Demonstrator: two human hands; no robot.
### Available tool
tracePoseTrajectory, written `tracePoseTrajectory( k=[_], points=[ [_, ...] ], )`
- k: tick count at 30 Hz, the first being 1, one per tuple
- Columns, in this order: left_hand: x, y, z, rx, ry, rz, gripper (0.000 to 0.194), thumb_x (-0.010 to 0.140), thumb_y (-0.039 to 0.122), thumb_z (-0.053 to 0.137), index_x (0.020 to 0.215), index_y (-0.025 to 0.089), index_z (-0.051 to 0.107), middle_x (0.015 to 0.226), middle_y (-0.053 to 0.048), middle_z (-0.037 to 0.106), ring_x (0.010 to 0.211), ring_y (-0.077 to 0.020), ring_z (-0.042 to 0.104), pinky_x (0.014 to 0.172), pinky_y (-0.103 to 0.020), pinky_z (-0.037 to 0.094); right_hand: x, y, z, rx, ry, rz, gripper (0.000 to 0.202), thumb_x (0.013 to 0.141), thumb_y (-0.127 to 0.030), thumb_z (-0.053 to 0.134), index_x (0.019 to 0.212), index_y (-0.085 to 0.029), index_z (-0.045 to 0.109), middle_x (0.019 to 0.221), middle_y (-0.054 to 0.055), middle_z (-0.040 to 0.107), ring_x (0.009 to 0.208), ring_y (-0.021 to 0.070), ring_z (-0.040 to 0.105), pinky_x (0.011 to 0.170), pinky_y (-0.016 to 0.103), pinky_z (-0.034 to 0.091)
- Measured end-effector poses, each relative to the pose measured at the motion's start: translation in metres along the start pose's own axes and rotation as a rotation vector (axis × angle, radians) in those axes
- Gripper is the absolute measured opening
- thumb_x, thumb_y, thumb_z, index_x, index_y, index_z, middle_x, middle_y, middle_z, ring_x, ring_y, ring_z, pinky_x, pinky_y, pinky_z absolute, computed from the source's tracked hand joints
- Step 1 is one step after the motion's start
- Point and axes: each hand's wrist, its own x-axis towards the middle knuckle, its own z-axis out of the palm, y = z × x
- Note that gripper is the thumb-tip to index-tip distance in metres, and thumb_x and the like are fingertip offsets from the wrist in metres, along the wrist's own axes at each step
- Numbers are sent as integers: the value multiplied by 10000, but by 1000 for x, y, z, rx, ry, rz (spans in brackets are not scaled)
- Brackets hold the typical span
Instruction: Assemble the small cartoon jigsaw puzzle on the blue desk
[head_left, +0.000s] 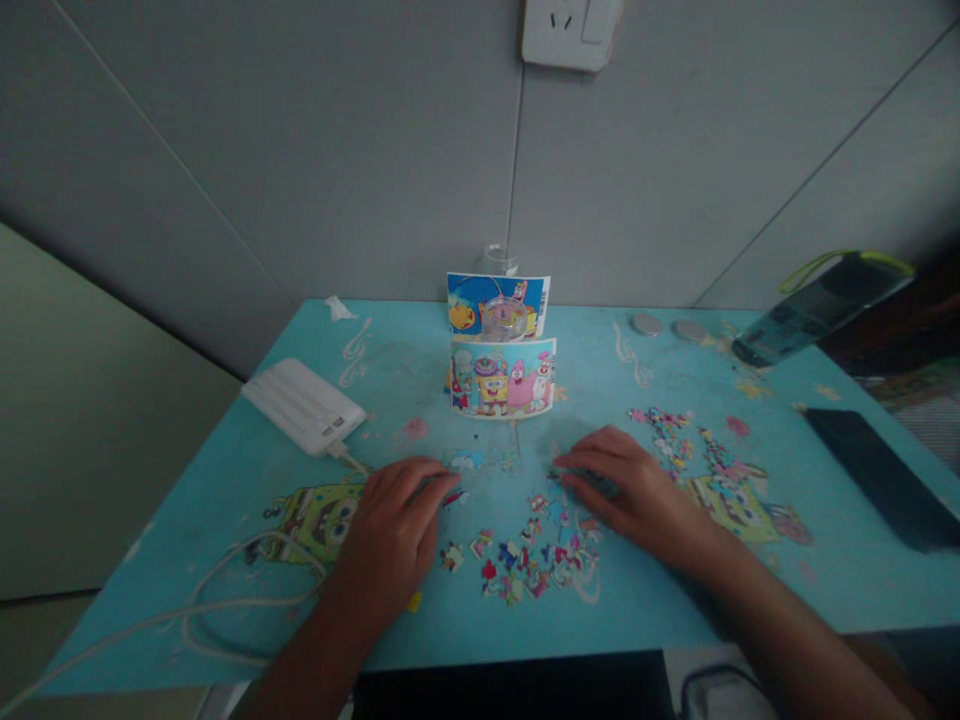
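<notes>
Small jigsaw puzzle pieces (536, 570) lie in a loose heap on the table between my hands. My left hand (397, 515) is at the left of them, thumb and fingers drawn together on a red and dark puzzle piece (454, 498) at its fingertips. Across from it, my right hand (630, 485) has its fingers curled, with the tips closed at a small dark puzzle piece (554, 475). A few light blue joined-looking pieces (466, 460) lie between the hands, farther back. A cartoon picture card (504, 378) stands curved behind them, with a second card (463, 305) at its back.
More puzzle pieces (667, 435) lie beyond my right hand. A white power bank (300, 405) with a looping cable (247, 603) is on the left. To the right are a black phone-like slab (885, 478), a tilted bottle (821, 310) and two round discs (646, 324). A clear cup (500, 260) stands near the wall.
</notes>
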Motion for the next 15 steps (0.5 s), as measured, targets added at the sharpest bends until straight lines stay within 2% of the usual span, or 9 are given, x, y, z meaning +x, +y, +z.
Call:
tracePoseTrajectory(
  k=[5,15],
  points=[
    [1,0,0,3,7,-2,359,943,34,461,1208,197,640,1178,-89,630,1114,-264,569,978,-482,471,-1,2,8,-65,-107,-7,300,956,-327,678,1244,-248,705,1114,101,678,1040,263,627,935,459,522],
    [2,1,-1,0,6,1,361,936,28,463,1206,181,647,1166,-97,638,1102,-266,569,964,-495,481,0,4,8,-14,-93,38,182,936,-263,702,1115,-248,733,1081,90,686,1021,254,636,926,457,539]
  ],
)
